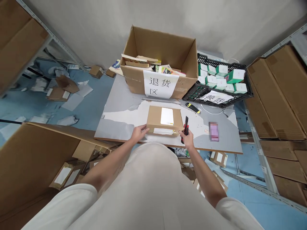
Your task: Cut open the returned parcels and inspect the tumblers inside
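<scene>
A closed cardboard box (pixel 153 115) with white labels on its top and front side lies on the worktable (pixel 117 129) right before me. At the box's left front corner, my left hand (pixel 139 133) rests its fingers and thumb against the cardboard. My right hand (pixel 188 138) is closed around a red and black utility knife (pixel 186 127), whose dark blade end points away from me. That hand is at the box's right front corner, where its fingertips seem to touch the edge. Behind the box to the right lies a yellow and black cutter (pixel 192 108).
A large open carton (pixel 134 83) with books stands at the table's back. Beside it, a black crate (pixel 192 92) holds several green and white boxes. A pinkish blurred item (pixel 214 131) lies at right. Cartons flank both sides, including a big open one (pixel 48 143) at left.
</scene>
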`<state>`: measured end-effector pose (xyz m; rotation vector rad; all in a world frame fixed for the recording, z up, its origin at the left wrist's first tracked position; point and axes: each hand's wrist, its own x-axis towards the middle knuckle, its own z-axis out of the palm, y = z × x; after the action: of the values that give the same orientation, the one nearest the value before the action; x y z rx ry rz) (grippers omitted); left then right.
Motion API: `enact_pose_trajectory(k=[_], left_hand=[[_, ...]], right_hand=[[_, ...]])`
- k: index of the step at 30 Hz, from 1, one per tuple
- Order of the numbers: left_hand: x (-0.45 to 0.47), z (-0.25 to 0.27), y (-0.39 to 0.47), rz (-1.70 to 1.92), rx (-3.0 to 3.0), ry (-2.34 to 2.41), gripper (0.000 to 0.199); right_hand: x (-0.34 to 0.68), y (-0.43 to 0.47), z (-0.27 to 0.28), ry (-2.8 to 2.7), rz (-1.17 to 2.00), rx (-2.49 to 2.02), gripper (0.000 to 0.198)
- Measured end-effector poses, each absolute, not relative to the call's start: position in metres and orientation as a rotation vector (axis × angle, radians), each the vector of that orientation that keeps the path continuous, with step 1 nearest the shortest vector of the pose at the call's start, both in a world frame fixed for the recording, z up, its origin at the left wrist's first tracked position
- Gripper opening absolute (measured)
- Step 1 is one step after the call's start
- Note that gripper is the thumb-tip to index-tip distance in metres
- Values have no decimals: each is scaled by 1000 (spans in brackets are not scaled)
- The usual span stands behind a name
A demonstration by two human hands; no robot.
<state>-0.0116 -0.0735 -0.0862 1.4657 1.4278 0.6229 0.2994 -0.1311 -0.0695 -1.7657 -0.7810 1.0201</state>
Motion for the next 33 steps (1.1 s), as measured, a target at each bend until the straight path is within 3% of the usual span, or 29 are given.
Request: enact_pose_trajectory(k=[5, 10, 14, 20, 25, 33], left_hand=[[4, -47, -40, 608, 1620, 1698, 45], [23, -42, -26, 486, 1759, 1710, 45], [28, -53, -47, 655, 1988, 1689, 71], [36, -72, -66, 671, 2375, 1111, 32], [37, -84, -63, 775, 2484, 1080, 30], [38, -87, -63, 902, 2552, 1063, 28]], right_hand=[[317, -87, -43, -970, 822, -1914, 40], [319, -60, -43, -1129, 614, -2135, 42], [325, -62, -43, -1240, 696, -2143, 44], [319, -59, 1, -1697, 536, -1921, 44], [276, -35, 37, -2635, 847, -1528, 52], [243, -10, 40, -3162, 671, -1477, 62]])
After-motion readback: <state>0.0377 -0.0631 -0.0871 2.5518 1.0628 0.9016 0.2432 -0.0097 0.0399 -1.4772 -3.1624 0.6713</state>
